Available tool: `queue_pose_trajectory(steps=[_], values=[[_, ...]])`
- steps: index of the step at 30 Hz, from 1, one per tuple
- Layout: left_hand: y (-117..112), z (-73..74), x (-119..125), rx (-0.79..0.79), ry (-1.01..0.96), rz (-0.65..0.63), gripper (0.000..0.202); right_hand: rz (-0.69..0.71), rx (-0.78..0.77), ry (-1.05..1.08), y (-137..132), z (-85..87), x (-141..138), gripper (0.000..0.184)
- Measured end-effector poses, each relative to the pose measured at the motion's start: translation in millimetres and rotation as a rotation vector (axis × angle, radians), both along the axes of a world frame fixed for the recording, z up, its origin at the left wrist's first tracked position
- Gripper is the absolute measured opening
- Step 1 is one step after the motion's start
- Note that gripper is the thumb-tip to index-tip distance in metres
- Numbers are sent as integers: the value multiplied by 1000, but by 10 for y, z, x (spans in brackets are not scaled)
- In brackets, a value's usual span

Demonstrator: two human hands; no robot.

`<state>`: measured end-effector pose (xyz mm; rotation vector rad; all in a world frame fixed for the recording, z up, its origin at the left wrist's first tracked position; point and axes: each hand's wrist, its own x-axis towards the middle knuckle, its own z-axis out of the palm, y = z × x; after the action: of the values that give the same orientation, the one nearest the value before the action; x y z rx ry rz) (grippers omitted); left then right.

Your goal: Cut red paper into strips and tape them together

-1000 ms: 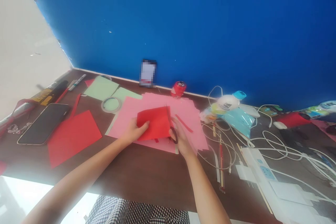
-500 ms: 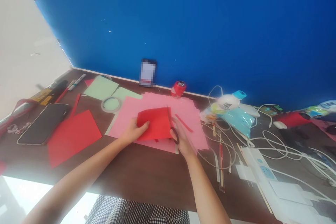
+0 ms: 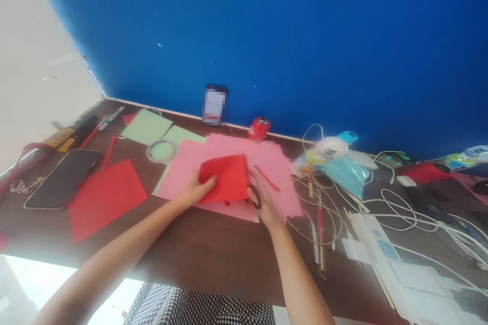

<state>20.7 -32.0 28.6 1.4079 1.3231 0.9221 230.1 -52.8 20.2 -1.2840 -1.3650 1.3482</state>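
A red sheet of paper (image 3: 224, 179) is pinched at its left edge by my left hand (image 3: 196, 190), the thumb lying on top. My right hand (image 3: 265, 202) grips a pair of scissors (image 3: 256, 197) by its dark handle loops. The blades run up along the red paper's right edge; how far apart they are I cannot tell. Beneath both hands lie pink sheets (image 3: 194, 152) in a spread stack. On them, right of the scissors, rests a thin red paper strip (image 3: 267, 177).
To the left are another red sheet (image 3: 109, 198), a phone (image 3: 63, 179), a tape roll (image 3: 160, 151) and green paper (image 3: 147, 127). A red can-like object (image 3: 259, 128) stands behind. At right lie a white bottle (image 3: 330, 148), tangled cables (image 3: 396, 195) and a power strip (image 3: 375, 236).
The red paper's right edge has shifted very slightly left at the blades. Both hands keep nearly the same place and grip.
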Motion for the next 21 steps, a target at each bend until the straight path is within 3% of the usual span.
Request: queue_pose_trajectory(steps=[6,21], values=[[12,-25,0,32,9,1,29,3,-39,77,-4,57,-44,57],[-2,-17,4,45,17,1,31,-35,-92,7,36,71,-45,62]])
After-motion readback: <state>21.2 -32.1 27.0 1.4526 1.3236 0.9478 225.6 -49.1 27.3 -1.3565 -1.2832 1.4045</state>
